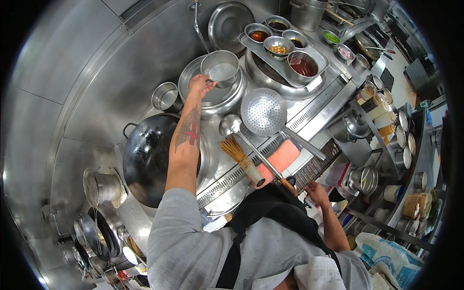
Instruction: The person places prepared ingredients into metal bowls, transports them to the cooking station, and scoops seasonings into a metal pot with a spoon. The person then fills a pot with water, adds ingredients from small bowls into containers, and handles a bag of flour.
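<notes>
My left hand [200,85] is stretched far forward, its fingers closed on the rim of a round metal pot [221,65]. The pot is over a wide steel basin [193,72] at the back of the range. Down by my right side, my right hand [316,193] is curled at the front edge of the range, near a dark grate [316,164]; what its fingers grip, if anything, is hidden. Between the hands lie a perforated skimmer [263,111], a ladle [230,124], a bamboo brush [243,157] and a folded pink cloth [278,162].
A large black wok [150,159] sits to the left. Behind on the right, a tray [316,63] carries several bowls of sauces and a pot of dark red liquid [303,65]. Shelves with bottles [382,116] and containers line the right. A small steel pot [166,96] stands near the wall.
</notes>
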Demonstrator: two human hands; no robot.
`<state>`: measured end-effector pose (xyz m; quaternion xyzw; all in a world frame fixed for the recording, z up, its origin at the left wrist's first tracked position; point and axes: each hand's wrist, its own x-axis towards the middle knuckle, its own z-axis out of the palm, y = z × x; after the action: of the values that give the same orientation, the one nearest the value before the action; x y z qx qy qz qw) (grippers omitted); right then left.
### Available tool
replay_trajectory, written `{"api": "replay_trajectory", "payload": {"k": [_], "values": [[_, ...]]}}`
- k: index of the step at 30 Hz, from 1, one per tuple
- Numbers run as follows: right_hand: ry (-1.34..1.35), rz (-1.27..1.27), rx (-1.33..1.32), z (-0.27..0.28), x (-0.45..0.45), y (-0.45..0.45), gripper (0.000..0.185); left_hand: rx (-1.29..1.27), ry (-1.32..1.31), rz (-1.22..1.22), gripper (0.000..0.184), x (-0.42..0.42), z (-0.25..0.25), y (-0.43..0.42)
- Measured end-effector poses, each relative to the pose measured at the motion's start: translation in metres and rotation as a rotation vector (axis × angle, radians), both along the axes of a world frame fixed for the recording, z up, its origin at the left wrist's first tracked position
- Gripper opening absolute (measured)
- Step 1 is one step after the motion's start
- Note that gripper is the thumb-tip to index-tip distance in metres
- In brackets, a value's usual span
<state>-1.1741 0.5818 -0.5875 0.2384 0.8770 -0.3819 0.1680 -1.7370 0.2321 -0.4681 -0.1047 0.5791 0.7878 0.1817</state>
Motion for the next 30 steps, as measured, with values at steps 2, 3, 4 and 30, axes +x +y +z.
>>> {"api": "replay_trajectory", "payload": {"k": [2,3,4,30], "values": [[-0.111,0.003,0.053,0.001,0.020,0.011,0.041,-0.016,-0.004,-0.001,0.013,-0.002,-0.001,-0.001],[-0.220,0.006,0.109,0.001,0.030,0.017,0.040,-0.029,-0.006,0.000,0.012,-0.002,-0.001,-0.002],[-0.220,0.006,0.108,-0.011,0.047,0.024,0.040,-0.030,-0.006,-0.001,0.012,-0.002,0.000,-0.002],[-0.470,-0.519,-0.247,-0.055,0.157,0.037,0.030,-0.032,0.039,0.175,0.016,-0.024,0.022,-0.024]]}}
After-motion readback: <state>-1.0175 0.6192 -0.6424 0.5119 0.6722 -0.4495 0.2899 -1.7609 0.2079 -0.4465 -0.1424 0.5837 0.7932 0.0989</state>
